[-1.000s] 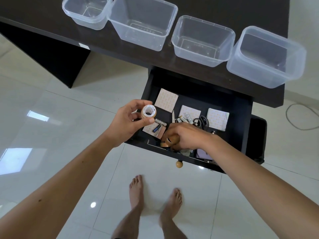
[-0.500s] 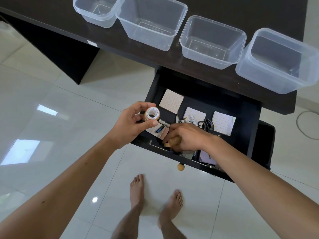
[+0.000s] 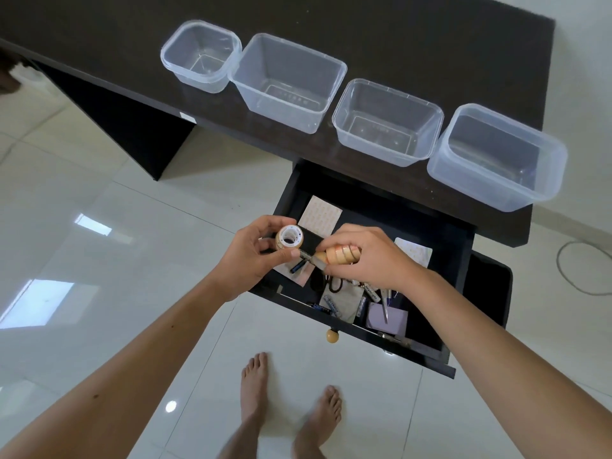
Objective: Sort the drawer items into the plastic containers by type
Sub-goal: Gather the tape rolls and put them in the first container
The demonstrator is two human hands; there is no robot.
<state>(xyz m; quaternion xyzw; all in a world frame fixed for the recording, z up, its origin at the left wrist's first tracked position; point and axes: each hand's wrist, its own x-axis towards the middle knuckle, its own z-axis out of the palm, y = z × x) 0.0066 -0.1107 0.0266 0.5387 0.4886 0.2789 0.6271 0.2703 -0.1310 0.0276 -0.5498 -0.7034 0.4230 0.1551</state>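
Scissors (image 3: 332,282) half hidden under right hand (image 3: 371,256) gripping tape rolls (image 3: 341,254)

Battery labels (image 3: 332,304) too small

- Mid-frame, our left hand (image 3: 251,256) pinches a small tape roll (image 3: 289,238).
- Our right hand (image 3: 367,256) grips several tape rolls (image 3: 341,255) above the open drawer (image 3: 440,233).
- Four clear containers (image 3: 387,120) line the desk (image 3: 397,34) across the top.
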